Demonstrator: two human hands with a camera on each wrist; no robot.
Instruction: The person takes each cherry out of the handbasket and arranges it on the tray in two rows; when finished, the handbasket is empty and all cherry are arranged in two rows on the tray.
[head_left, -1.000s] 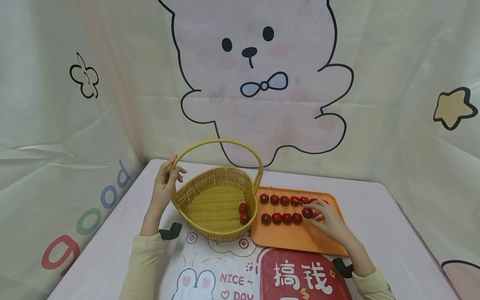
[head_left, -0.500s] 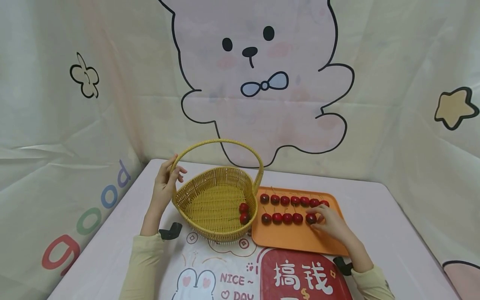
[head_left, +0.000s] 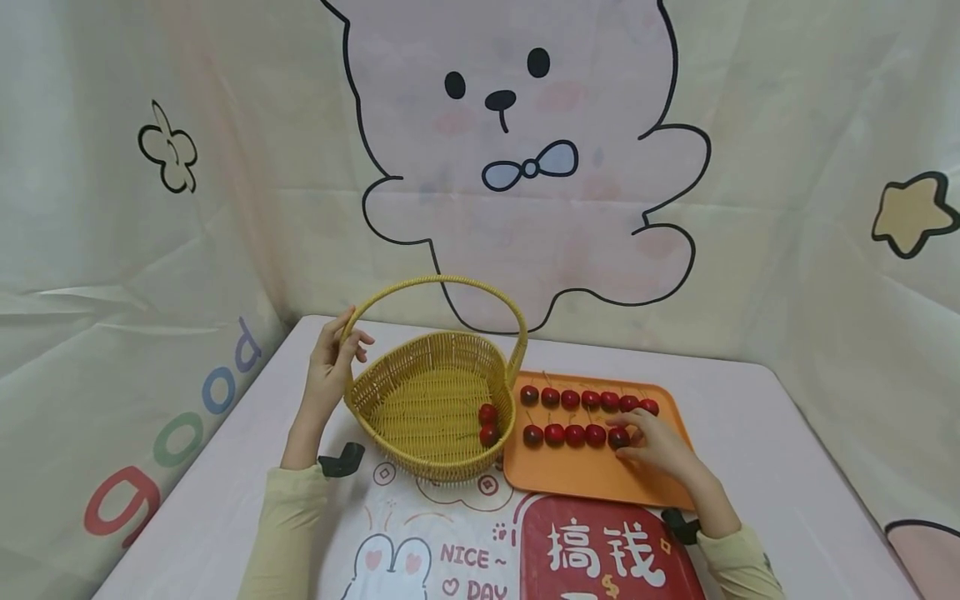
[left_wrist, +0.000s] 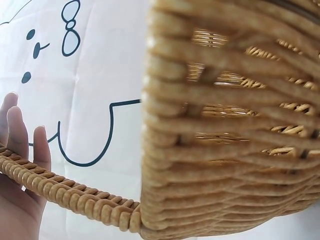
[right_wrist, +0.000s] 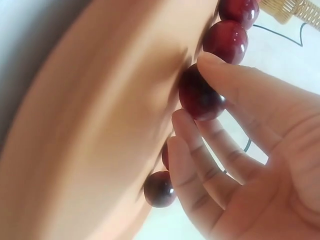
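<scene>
A yellow wicker basket [head_left: 420,408] with a tall handle holds two red cherries [head_left: 488,425] at its right side. My left hand [head_left: 330,360] holds the left part of that handle; in the left wrist view, the handle [left_wrist: 75,196] crosses in front of the fingers. On the orange tray [head_left: 570,478], dark red cherries lie in two rows. My right hand [head_left: 660,443] pinches the cherry [right_wrist: 200,94] at the right end of the near row, thumb on one side and fingers on the other. That cherry sits close beside its row neighbour [right_wrist: 226,42].
The tray lies against the basket's right side, and the far row of cherries [head_left: 590,400] runs along its back. A printed cloth [head_left: 450,533] covers the table. Behind stands a fabric backdrop [head_left: 525,242] with a bear drawing.
My right hand has lowered its cherry onto the tray at the right end of the near row, then shifted it slightly left towards its neighbour. The left hand and basket have stayed put.
</scene>
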